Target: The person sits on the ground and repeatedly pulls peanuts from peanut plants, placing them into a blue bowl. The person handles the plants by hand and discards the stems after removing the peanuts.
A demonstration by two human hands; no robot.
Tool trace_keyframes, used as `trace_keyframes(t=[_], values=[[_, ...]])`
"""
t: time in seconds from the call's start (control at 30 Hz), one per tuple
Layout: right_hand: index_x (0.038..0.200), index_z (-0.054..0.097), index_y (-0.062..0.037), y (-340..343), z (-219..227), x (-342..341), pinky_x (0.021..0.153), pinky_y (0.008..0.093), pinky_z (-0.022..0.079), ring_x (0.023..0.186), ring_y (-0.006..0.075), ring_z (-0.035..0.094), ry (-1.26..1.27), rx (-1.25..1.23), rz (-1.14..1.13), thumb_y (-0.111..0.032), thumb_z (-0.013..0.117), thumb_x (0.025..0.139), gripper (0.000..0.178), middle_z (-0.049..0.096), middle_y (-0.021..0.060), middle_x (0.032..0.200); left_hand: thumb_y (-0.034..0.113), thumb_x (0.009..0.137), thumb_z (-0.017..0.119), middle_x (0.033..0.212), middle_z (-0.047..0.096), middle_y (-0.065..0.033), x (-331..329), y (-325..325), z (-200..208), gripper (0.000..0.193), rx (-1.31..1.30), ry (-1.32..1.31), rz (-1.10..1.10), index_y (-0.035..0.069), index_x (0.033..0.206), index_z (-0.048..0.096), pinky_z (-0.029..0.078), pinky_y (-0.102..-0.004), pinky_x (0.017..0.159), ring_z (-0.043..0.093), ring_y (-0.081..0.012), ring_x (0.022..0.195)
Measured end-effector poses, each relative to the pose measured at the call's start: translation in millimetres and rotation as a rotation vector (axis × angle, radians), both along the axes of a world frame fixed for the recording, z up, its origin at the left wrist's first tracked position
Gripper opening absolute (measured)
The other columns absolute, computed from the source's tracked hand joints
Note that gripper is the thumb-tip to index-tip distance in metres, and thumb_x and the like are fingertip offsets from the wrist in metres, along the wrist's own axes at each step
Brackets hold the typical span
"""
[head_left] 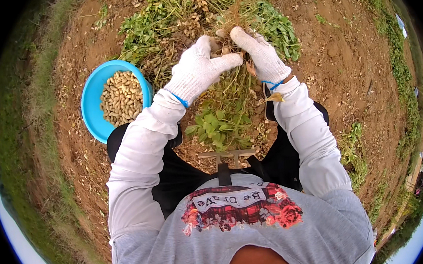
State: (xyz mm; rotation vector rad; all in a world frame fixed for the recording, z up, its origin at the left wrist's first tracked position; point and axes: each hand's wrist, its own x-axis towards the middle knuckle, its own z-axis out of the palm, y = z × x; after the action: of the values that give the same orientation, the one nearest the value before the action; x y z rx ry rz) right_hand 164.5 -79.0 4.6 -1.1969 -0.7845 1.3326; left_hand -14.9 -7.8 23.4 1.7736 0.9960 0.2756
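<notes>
Both my hands wear white knitted gloves and meet over an uprooted peanut plant (231, 94). Its leafy tops hang toward me, while its thin roots stick up beyond my fingers. My right hand (261, 55) is closed round the plant near its root end. From the left, my left hand (199, 66) curls its fingers at the pods, thumb stretched across toward the right hand. Pods (224, 50) show between the two hands; the left fingertips are partly hidden. At my left stands a light blue bucket (92, 108) holding many picked peanuts (122, 98).
A heap of peanut plants (150, 26) with pods and green leaves lies just beyond my hands. Brown soil (339, 64) with scattered bits surrounds it. Grass (44, 129) grows along the left side. A low wooden piece (227, 154) lies between my legs.
</notes>
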Motion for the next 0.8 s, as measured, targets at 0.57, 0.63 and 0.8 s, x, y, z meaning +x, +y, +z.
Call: trace_keyframes(t=[0.57, 0.63, 0.8], values=[[0.137, 0.062, 0.0016, -2.1, -15.6, 4.6, 0.097, 0.0308, 0.053, 0.106, 0.0156, 0.067, -0.456, 0.108, -0.025, -0.024, 0.082, 0.089, 0.057, 0.074, 0.0115, 0.121, 0.038, 0.101, 0.060, 0.075, 0.064, -0.0071, -10.0, 20.4, -12.1, 0.034, 0.487, 0.193, -0.589, 0.006, 0.106, 0.067, 0.055, -0.0322, 0.056, 0.065, -0.0151, 0.061], [0.137, 0.060, 0.0022, 2.5, -29.0, 14.0, 0.102, 0.0321, 0.051, 0.111, 0.0159, 0.065, -0.560, 0.089, -0.054, -0.022, 0.083, 0.089, 0.059, 0.072, 0.0107, 0.123, 0.034, 0.102, 0.057, 0.082, 0.069, -0.0161, -16.8, 21.8, -10.2, 0.034, 0.423, 0.161, -0.616, 0.003, 0.115, 0.062, 0.057, -0.0384, 0.066, 0.071, -0.0295, 0.071], [0.142, 0.058, 0.0006, -0.2, -13.6, -10.4, 0.100, 0.0325, 0.053, 0.113, 0.0200, 0.068, -0.483, 0.076, 0.031, -0.017, 0.080, 0.089, 0.059, 0.073, 0.0109, 0.125, 0.031, 0.101, 0.054, 0.086, 0.070, -0.0231, -41.3, 10.1, 17.7, 0.026, 0.380, 0.265, -0.590, 0.006, 0.107, 0.061, 0.056, -0.0493, 0.075, 0.069, -0.0427, 0.083]])
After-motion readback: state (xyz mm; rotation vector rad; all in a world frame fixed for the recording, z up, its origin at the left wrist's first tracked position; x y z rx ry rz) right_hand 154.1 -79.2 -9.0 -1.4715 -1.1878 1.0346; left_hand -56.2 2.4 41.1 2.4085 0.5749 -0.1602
